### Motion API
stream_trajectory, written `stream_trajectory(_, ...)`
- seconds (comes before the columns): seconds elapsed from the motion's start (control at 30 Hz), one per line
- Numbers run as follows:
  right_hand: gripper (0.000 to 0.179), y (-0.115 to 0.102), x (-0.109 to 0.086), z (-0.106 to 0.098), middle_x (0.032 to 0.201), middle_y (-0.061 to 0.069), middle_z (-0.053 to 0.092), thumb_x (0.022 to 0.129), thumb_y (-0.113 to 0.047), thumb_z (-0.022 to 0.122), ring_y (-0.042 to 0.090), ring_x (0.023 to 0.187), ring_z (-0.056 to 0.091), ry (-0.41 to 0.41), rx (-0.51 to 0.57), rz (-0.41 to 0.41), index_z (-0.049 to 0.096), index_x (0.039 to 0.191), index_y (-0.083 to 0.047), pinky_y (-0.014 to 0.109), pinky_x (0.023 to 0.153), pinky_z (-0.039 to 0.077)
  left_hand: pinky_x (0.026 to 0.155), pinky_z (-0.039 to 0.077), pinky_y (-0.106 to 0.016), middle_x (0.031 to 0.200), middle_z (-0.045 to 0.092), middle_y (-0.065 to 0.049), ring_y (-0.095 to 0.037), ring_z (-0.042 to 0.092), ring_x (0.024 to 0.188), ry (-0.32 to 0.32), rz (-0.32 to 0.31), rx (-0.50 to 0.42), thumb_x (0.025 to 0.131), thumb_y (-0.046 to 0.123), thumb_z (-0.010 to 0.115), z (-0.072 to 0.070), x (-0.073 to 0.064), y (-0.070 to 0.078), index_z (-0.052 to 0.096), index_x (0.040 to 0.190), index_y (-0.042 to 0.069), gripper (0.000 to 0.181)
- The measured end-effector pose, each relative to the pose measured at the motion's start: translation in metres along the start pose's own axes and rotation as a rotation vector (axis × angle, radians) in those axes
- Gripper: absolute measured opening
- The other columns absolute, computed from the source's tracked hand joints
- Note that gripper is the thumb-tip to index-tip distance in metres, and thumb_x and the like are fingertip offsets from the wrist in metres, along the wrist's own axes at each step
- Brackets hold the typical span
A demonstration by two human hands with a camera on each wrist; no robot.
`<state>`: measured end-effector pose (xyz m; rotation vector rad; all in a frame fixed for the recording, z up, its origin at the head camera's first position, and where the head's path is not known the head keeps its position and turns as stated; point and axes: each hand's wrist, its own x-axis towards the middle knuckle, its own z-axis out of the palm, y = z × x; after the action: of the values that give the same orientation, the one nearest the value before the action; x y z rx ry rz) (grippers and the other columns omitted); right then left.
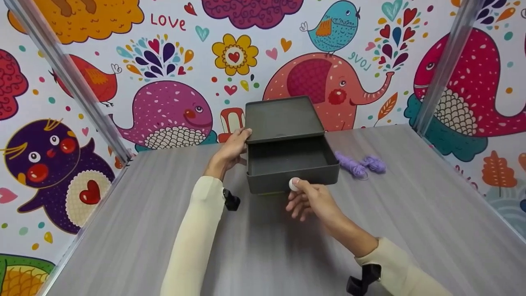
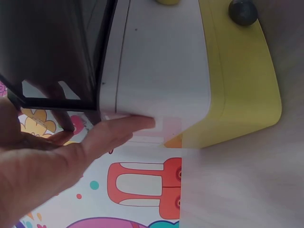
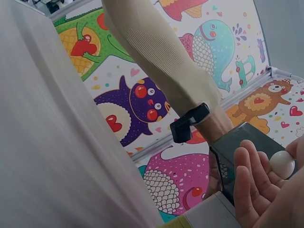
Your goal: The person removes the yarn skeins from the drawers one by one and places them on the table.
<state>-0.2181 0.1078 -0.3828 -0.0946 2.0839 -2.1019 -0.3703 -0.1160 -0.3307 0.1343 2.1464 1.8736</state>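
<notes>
A small stacked drawer cabinet has a dark grey top drawer, a white section below it and a yellow section at the bottom. The grey drawer is pulled out towards me, its inside visible under the grey lid. My right hand pinches the drawer's round white knob between thumb and index finger, the other fingers loosely bent. At the cabinet's left side, my left hand rests its thumb on the top edge. Its fingers lie nearly straight along the side, one against the white section.
Two bundles of purple yarn lie on the grey table, just right of the cabinet. A yellow knob and a dark grey knob stick out on the lower drawers. Behind the table stands a cartoon-printed wall with metal posts.
</notes>
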Motion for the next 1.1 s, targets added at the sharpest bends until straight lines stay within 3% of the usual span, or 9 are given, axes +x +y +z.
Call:
stream_trajectory(0.13,0.047,-0.001,0.007,-0.001,0.065,0.003,0.070,0.100,-0.043,0.053,0.014,0.054,0.064,0.025,0.009,0.011,0.065,0.082,-0.001,0.027,0.051,0.049,0.102,0.044,-0.069,0.146,0.045,-0.021,-0.042,0.048,0.136,-0.001,0.006,-0.003,0.108,0.039,0.036,0.000,0.000,0.001,0.015,0.159,0.012,0.060)
stream_trajectory(0.37,0.045,-0.001,0.019,0.002,0.062,0.003,0.069,0.099,-0.041,0.053,0.014,0.052,0.063,0.057,0.028,0.021,0.065,0.078,-0.004,0.027,0.049,0.049,0.103,0.042,-0.069,0.144,0.047,-0.022,-0.041,0.051,0.133,0.002,-0.001,-0.006,0.108,0.038,0.035,0.001,-0.001,0.000,0.018,0.158,0.013,0.058)
stream_trajectory(0.57,0.045,0.002,0.029,0.004,0.062,0.004,0.069,0.099,-0.040,0.053,0.015,0.052,0.063,0.088,0.035,0.012,0.065,0.078,-0.002,0.027,0.048,0.048,0.097,0.049,-0.065,0.137,0.051,-0.022,-0.037,0.056,0.125,0.009,0.001,0.001,0.109,0.039,0.035,0.000,-0.001,-0.001,0.022,0.155,0.014,0.055)
stream_trajectory(0.8,0.044,0.003,0.040,0.004,0.061,0.004,0.068,0.098,-0.039,0.054,0.015,0.051,0.062,0.109,0.059,-0.011,0.066,0.076,-0.003,0.027,0.048,0.048,0.099,0.046,-0.068,0.140,0.049,-0.023,-0.040,0.053,0.129,0.010,0.000,-0.022,0.109,0.038,0.034,0.001,0.001,-0.003,0.019,0.157,0.014,0.056)
stream_trajectory(1.1,0.049,-0.002,0.051,0.003,0.063,0.004,0.070,0.097,-0.042,0.055,0.014,0.051,0.063,0.115,0.072,0.013,0.068,0.086,0.003,0.027,0.048,0.051,0.098,0.047,-0.067,0.140,0.049,-0.021,-0.037,0.053,0.129,0.008,-0.002,-0.020,0.109,0.038,0.035,0.000,0.000,-0.001,0.018,0.158,0.014,0.058)
